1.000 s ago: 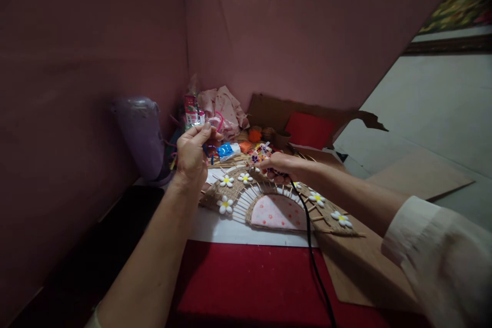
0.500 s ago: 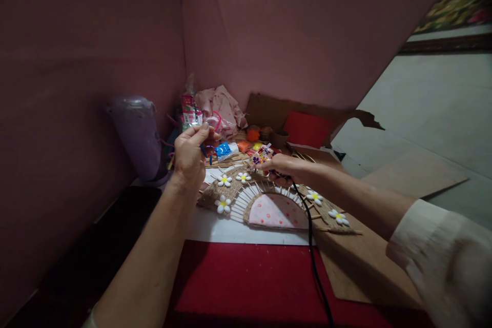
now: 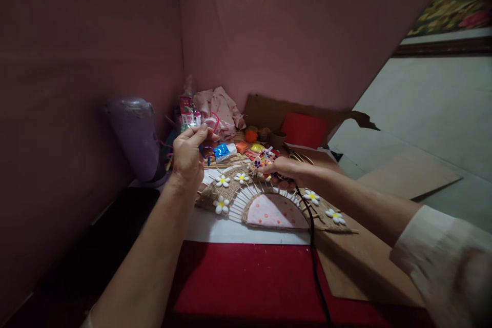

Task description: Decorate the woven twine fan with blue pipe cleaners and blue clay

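My left hand is raised left of the middle, thumb and fingers pinched together. A small dark blue piece shows below the fingers; what exactly they hold is too small to make out. In my right hand is a flower-patterned hot glue gun, its black cord trailing down toward me. Beneath it lies a half-round fan of sticks and woven twine. White flowers with yellow centres dot its band. Its inner half-circle is covered with pink printed cloth. My right hand hides the upper middle of the fan.
Behind the fan are a blue-and-white packet, an orange ball, scissors and crumpled pink cloth. A purple container stands left, against the wall. Cardboard lies right, on the red surface.
The view has shifted slightly, so most things sit a little further left. Both hands keep nearly the same pose and grip.
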### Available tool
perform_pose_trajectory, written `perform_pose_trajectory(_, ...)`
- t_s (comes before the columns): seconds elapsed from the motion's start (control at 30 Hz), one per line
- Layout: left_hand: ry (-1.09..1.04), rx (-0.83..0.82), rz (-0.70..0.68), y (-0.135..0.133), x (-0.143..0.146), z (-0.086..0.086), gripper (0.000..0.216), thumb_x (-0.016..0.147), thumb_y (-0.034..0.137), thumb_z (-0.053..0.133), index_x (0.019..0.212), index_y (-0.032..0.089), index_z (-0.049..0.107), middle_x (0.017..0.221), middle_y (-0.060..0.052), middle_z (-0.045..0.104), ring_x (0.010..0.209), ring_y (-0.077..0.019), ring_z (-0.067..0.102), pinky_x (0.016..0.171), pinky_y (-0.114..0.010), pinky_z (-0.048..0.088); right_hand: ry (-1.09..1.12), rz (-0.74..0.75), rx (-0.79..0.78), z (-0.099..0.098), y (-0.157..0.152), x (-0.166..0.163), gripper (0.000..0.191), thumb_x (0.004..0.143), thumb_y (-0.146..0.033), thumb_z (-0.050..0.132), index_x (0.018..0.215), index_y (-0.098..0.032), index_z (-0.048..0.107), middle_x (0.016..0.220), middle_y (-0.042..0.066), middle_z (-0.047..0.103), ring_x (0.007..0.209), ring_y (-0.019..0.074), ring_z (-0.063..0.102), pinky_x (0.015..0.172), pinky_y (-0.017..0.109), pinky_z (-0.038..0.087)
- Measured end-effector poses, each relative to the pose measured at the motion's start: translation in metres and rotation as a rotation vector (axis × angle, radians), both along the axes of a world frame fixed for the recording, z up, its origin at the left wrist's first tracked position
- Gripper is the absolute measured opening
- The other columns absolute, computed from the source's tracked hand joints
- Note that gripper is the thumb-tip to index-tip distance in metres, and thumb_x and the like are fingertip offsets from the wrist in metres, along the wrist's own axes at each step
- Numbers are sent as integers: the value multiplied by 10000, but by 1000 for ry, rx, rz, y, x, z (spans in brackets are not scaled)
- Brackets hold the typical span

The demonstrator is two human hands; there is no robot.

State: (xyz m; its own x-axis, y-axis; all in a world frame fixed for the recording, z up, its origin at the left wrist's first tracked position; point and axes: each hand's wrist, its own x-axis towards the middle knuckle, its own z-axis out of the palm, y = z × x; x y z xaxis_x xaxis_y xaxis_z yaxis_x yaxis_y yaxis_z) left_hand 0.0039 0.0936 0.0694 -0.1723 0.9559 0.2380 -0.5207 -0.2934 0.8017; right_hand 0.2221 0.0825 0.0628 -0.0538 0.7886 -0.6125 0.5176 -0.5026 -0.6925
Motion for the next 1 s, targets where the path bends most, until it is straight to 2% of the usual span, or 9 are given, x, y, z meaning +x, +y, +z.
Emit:
perform_pose_trajectory(0.17, -5, 10, -16, 1, 0, -2, 121, 718, 225, 634, 645, 131, 607, 566, -15, 617, 518, -94, 567, 464, -201, 372, 18, -25, 56, 3, -6, 3, 350, 789, -407, 604, 616, -196, 386, 424, -68, 387, 280, 29, 253, 301, 167, 129)
perform_pose_trajectory(0.33, -1, -3, -13, 0, 1, -1, 134, 712, 237, 641, 641, 131, 600, 563, -13, 620, 505, -92, 559, 464, -201, 368, 38, -95, 168, 5, -14, 4, 284, 806, -375, 590, 659, -191, 432, 432, -71, 398, 270, 31, 265, 283, 168, 149)
perform_pose_trajectory(0.57, -5, -8, -1, 0, 2, 0, 129, 697, 236, 647, 636, 133, 601, 563, -11, 623, 507, -95, 559, 472, -206, 378, 151, -112, 298, 6, -21, 4, 348, 829, -392, 568, 604, -193, 393, 418, -70, 376, 268, 36, 279, 263, 175, 139)
perform_pose_trajectory(0.73, -1, -21, -4, 1, 1, -1, 129, 679, 246, 659, 637, 137, 606, 558, -10, 619, 505, -97, 560, 461, -205, 379, 240, -116, 339, 7, -24, 6, 330, 788, -440, 618, 684, -199, 418, 453, -84, 390, 266, 29, 268, 257, 163, 132)
perform_pose_trajectory(1.0, 25, -23, -12, 1, 1, -2, 152, 670, 277, 665, 637, 145, 597, 570, -8, 617, 487, -94, 550, 469, -211, 381, 361, -115, 571, 15, -37, 2, 462, 663, -524, 705, 706, -223, 357, 465, -102, 370, 283, 29, 263, 261, 173, 182)
